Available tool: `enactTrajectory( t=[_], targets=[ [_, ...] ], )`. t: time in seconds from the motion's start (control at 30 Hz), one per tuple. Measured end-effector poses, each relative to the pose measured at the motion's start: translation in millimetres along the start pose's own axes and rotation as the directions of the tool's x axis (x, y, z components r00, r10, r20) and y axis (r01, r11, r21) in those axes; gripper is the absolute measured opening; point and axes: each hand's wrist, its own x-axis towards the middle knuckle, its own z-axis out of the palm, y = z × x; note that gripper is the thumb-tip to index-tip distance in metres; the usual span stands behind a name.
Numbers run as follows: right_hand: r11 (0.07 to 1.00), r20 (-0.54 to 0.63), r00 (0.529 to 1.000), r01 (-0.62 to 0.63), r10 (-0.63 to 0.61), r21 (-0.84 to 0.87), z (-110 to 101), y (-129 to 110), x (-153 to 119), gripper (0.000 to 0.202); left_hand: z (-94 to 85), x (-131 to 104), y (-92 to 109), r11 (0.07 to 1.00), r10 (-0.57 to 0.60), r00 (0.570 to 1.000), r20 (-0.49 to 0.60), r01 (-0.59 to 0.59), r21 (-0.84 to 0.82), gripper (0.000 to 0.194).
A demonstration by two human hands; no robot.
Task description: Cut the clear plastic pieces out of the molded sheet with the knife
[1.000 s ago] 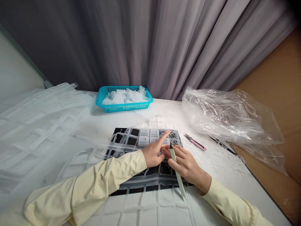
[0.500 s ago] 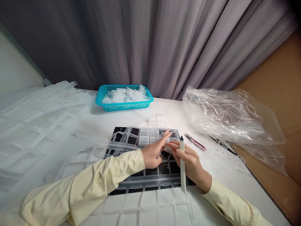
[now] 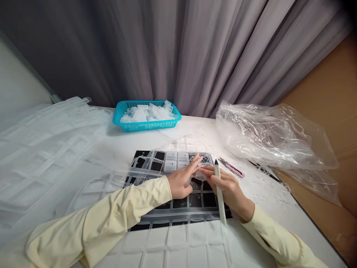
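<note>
My left hand [image 3: 182, 182] rests over a clear plastic compartment sheet [image 3: 178, 216], its fingers stretched out and its thumb apart. In my right hand [image 3: 224, 182] is a slim white pen-shaped tool [image 3: 220, 197], held nearly upright with its black tip pointing up. My right fingertips meet the left fingers at a small translucent piece [image 3: 199, 174], mostly hidden between them. Under the sheet lies a black mat [image 3: 141, 160]. Small clear boxes [image 3: 171, 165] sit in compartments just beyond my left hand, beside a cell of thin strips [image 3: 205, 160].
A blue basket [image 3: 147, 126] of translucent pieces stands at the back. Pink-handled thread snips [image 3: 232, 168] lie right of my right hand. Crumpled clear plastic [image 3: 267, 137] covers the back right. Stacked clear sheets [image 3: 41, 149] fill the left. A grey curtain [image 3: 167, 52] hangs behind.
My right hand has shifted slightly to the right, and the lower end of the white tool has swung right with it. My left hand stays almost in place.
</note>
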Motion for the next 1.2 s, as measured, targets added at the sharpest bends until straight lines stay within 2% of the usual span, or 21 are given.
enactTrajectory(
  t=[0.07, 0.2, 0.33, 0.43, 0.53, 0.63, 0.7, 0.77, 0.9, 0.97, 1.03, 1.1, 1.13, 1.2],
  targets=[
    [0.992, -0.044, 0.995, -0.087, 0.091, 0.093, 0, 3, 0, 0.031, 0.2, -1, -1, 0.999, -0.011, 1.000, 0.009, 0.010, 0.036, 0.099],
    [0.962, -0.038, 0.980, -0.186, 0.197, 0.199, -2, 4, 3, 0.034, 2.1, -1, -3, 0.996, -0.031, 1.000, 0.005, 0.030, 0.083, 0.096],
    [0.945, -0.049, 0.960, -0.260, 0.275, 0.201, -2, 1, 4, 0.021, 4.2, -2, -3, 0.994, -0.050, 0.998, -0.035, 0.053, 0.101, 0.092],
    [0.927, -0.065, 0.934, -0.337, 0.351, 0.166, -3, 4, 2, 0.020, 3.9, -3, -2, 0.989, -0.048, 0.999, -0.023, 0.051, 0.136, 0.092],
    [0.881, -0.151, 0.870, -0.447, 0.468, 0.156, -11, 13, -3, 0.026, 2.3, -4, 0, 0.987, -0.031, 0.999, 0.015, 0.029, 0.159, 0.094],
    [0.807, -0.246, 0.773, -0.523, 0.584, 0.273, -27, 23, -5, 0.034, 0.4, -4, 1, 0.988, -0.023, 0.999, 0.047, 0.016, 0.152, 0.096],
    [0.746, -0.236, 0.720, -0.555, 0.653, 0.369, -36, 27, -4, 0.037, -0.9, -4, 2, 0.990, -0.020, 0.998, 0.053, 0.012, 0.138, 0.097],
    [0.678, -0.177, 0.690, -0.572, 0.702, 0.461, -42, 27, -1, 0.037, -2.1, -4, 4, 0.994, -0.014, 0.999, 0.043, 0.009, 0.111, 0.093],
    [0.588, -0.051, 0.697, -0.562, 0.716, 0.581, -40, 12, 9, 0.037, -0.5, -2, 14, 0.997, -0.071, 0.997, -0.040, 0.071, 0.013, 0.068],
    [0.578, -0.018, 0.707, -0.563, 0.707, 0.591, -34, 0, 12, 0.038, 4.6, 0, 24, 0.992, -0.110, 0.989, -0.096, 0.104, -0.073, 0.070],
    [0.607, -0.015, 0.731, -0.555, 0.682, 0.569, -26, -11, 13, 0.039, 11.8, 4, 34, 0.965, -0.155, 0.981, -0.117, 0.125, -0.231, 0.080],
    [0.678, -0.036, 0.780, -0.520, 0.625, 0.520, -19, -19, 13, 0.039, 17.1, 8, 42, 0.904, -0.216, 0.971, -0.098, 0.161, -0.397, 0.081],
    [0.714, -0.042, 0.808, -0.494, 0.588, 0.497, -16, -21, 13, 0.038, 17.2, 10, 45, 0.877, -0.244, 0.966, -0.089, 0.181, -0.445, 0.074],
    [0.763, -0.045, 0.845, -0.456, 0.533, 0.457, -14, -24, 13, 0.033, 8.1, 16, 49, 0.903, -0.265, 0.956, -0.128, 0.199, -0.381, 0.052]
  ],
)
